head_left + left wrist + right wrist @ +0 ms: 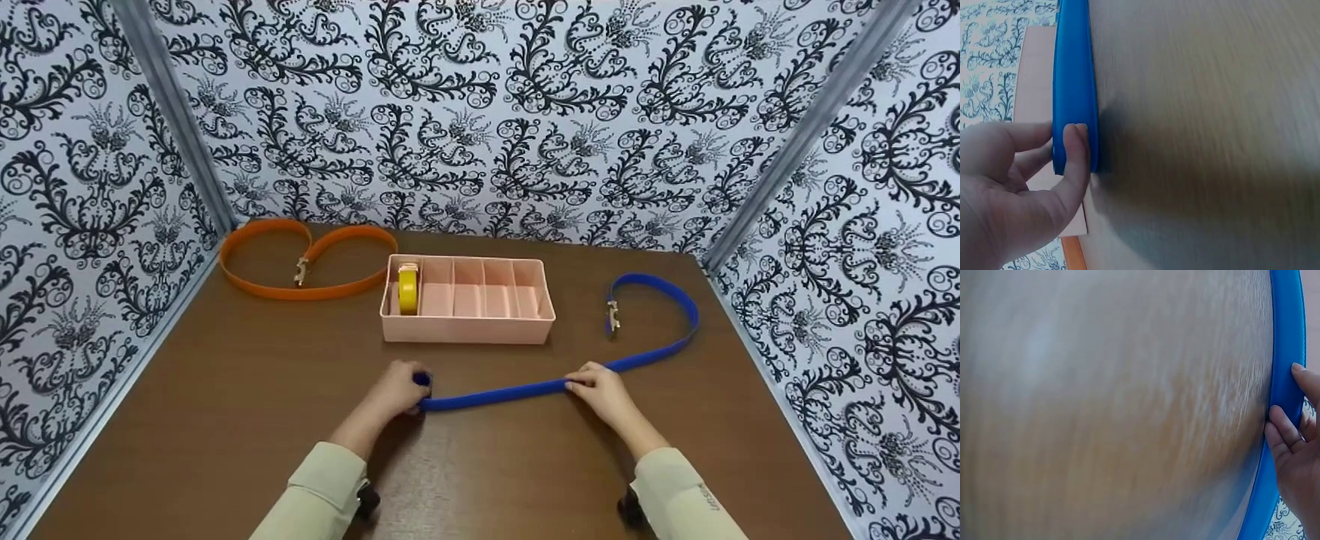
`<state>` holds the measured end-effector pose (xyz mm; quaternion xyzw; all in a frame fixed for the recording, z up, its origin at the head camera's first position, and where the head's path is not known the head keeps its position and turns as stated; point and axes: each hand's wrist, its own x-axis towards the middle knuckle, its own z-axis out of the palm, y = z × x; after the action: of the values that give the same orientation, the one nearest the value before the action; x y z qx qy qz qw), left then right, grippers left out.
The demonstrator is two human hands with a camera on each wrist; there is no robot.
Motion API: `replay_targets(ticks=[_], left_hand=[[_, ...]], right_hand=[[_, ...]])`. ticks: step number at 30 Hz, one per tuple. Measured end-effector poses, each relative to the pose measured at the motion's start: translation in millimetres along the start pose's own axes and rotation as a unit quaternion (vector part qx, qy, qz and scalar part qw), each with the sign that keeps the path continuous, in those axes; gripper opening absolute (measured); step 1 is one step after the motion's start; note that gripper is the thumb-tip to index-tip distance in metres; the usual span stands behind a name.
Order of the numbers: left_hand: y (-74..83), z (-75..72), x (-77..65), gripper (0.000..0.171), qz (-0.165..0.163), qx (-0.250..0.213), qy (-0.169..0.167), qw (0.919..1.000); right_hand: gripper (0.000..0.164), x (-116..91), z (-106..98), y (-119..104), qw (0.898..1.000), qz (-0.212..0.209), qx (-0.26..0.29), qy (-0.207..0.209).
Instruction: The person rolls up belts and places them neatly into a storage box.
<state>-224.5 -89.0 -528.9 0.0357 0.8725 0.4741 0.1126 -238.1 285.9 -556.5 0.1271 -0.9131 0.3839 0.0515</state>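
Strap roll-up, judged at an early stage: both grips on the blue one

Far left, on the worktop (262, 375): orange strap (322, 292), standing on edge in wide loops, metal clasp (301, 271) at the inner side. Not rolled yet.

Moving right: left grip (397, 386), closed in a pinch round a small coil (422, 380) at one end of the blue strap (495, 394), digits on both faces in the left wrist view. Number of turns in the coil: cannot tell.

Behind, around centre: pink tray (465, 331), divided into compartments in a row. Yellow roll (407, 291) upright in the leftmost compartment, nothing visible in the others.

In front of the tray: blue strap nearly straight between the grips, on edge. Then right grip (598, 388), pinched on the strap partway along, no wide gap between digits. Beyond, far right: strap curving back in a loose hook to the gold-toned buckle (613, 319), well apart from the right grip.

Step in hand, by the look of it: winding blue into a roll. Next move, probably: turn the coil rightward with the left grip, feed slack and steady the strap with the right. Main risk: coil springing open if pinched too loosely.
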Motion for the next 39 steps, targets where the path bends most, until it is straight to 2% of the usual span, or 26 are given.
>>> replay_targets(ticks=[4, 8, 11, 14, 17, 20, 22, 27, 30, 33, 35, 39], left_hand=[[6.7, 3.3, -2.7, 0.029, 0.021, 0.026, -0.004, 0.9994], [12.0, 10.4, -5.9, 0.023, 0.064, 0.054, -0.018, 0.9963], [15.2, 16.5, -8.7, 0.028, 0.089, 0.090, -0.025, 0.9917], [16.9, 22.3, -11.6, 0.039, 0.083, 0.135, -0.027, 0.9870], [17.6, 27.0, -13.2, 0.043, 0.070, 0.165, -0.025, 0.9834], [15.8, 30.1, -11.8, 0.036, 0.078, 0.182, -0.007, 0.9801], [12.4, 32.2, -9.5, 0.029, 0.100, 0.194, 0.015, 0.9758], [9.2, 38.8, -5.2, 0.015, 0.124, 0.213, 0.055, 0.9675], [9.9, 43.3, -2.5, 0.016, 0.123, 0.218, 0.067, 0.9657], [9.9, 47.7, 1.5, 0.017, 0.133, 0.220, 0.084, 0.9627], [9.8, 50.7, 4.8, 0.017, 0.146, 0.217, 0.097, 0.9604], [9.8, 57.6, 11.2, 0.024, 0.174, 0.196, 0.125, 0.9568]], right_hand=[[0.012, -1, 2, 1, 1.000, -0.004, 0.005, 0.007], [0.012, -5, 3, 3, 1.000, -0.003, 0.006, 0.006], [0.011, -7, 2, 3, 1.000, -0.002, 0.006, 0.009], [0.011, -8, 2, 3, 1.000, -0.002, 0.008, 0.009], [0.011, -7, 3, 2, 1.000, 0.004, 0.009, 0.011], [0.011, -2, 5, -2, 1.000, 0.012, 0.006, 0.019], [0.013, 2, 9, -5, 1.000, 0.013, -0.004, 0.027], [0.030, 6, 22, -24, 0.998, 0.018, -0.020, 0.051], [0.040, 3, 36, -42, 0.996, 0.032, 0.019, 0.080], [0.035, 1, 54, -60, 0.990, 0.039, 0.085, 0.101], [0.029, 0, 66, -71, 0.987, 0.036, 0.128, 0.091], [0.029, -1, 87, -83, 0.981, -0.002, 0.191, 0.035]])
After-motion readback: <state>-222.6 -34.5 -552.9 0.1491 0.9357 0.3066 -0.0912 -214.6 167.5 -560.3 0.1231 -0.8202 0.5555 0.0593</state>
